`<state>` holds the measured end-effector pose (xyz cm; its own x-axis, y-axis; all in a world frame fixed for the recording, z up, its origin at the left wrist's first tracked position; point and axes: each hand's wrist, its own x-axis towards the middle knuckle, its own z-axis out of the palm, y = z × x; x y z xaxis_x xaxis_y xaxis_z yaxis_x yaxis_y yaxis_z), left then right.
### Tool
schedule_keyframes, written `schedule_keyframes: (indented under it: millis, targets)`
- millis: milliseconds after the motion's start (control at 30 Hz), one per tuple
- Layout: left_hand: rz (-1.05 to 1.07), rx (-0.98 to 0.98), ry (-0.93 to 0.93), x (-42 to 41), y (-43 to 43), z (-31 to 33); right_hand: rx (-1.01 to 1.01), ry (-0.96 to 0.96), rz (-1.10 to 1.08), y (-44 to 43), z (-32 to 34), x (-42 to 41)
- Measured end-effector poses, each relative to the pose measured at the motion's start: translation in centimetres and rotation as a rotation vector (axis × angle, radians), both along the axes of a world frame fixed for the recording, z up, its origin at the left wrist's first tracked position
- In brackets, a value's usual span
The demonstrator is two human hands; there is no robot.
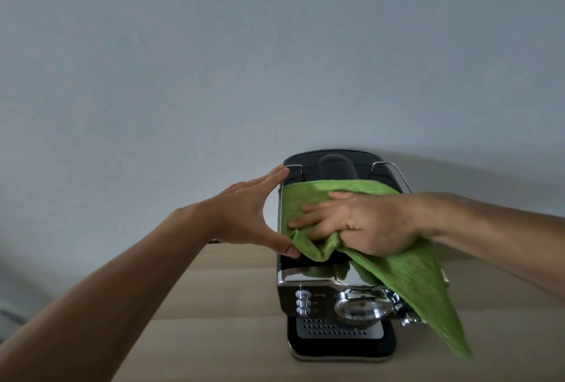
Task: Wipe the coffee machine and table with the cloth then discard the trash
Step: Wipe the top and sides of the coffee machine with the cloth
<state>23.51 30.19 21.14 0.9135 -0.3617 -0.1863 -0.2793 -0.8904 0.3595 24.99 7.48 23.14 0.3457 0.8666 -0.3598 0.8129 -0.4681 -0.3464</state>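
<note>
A black and chrome coffee machine (pixel 308 296) stands on the wooden table (pixel 214 305) against a pale wall. A green cloth (pixel 409 287) lies over its top and hangs down its right side past the portafilter. My right hand (pixel 357 225) lies on the cloth on top of the machine, fingers spread to the left and thumb tucked under a fold of it. My left hand (pixel 244 213) braces the machine's left side, fingers straight at the top rail and thumb at the front corner.
The machine's drip tray (pixel 339 335) juts toward me at the table's near side. A pale wall (pixel 214 60) rises directly behind the machine. No trash shows in this view.
</note>
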Motion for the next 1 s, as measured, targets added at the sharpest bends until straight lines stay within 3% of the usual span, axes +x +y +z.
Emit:
schedule_keyframes:
  millis: [233,367,500,700,800,933,1000]
  targets:
    - [0.009,0.046,0.017,-0.1,0.1,0.1,0.054,0.028,0.111,3.5,-0.4,1.6]
    - [0.01,0.046,0.035,0.1,0.1,0.2,0.092,-0.08,0.098,3.3,-0.9,1.8]
    - [0.007,0.026,0.04,0.3,0.1,0.1,0.086,-0.283,-0.088,0.7,-1.2,0.2]
    - [-0.017,0.032,0.062,0.2,0.3,0.4,0.248,-0.373,-0.335,-1.0,-3.2,-5.7]
    - [-0.039,0.065,0.113,0.6,0.7,1.2,0.451,-0.579,-0.52,-0.2,-5.7,-9.1]
    - [-0.063,0.11,0.136,0.9,0.8,2.0,0.547,-0.945,-0.671,2.7,-9.3,-12.4]
    - [-0.07,0.117,0.131,0.8,0.8,2.0,0.599,-1.028,-0.685,4.1,-10.4,-13.1]
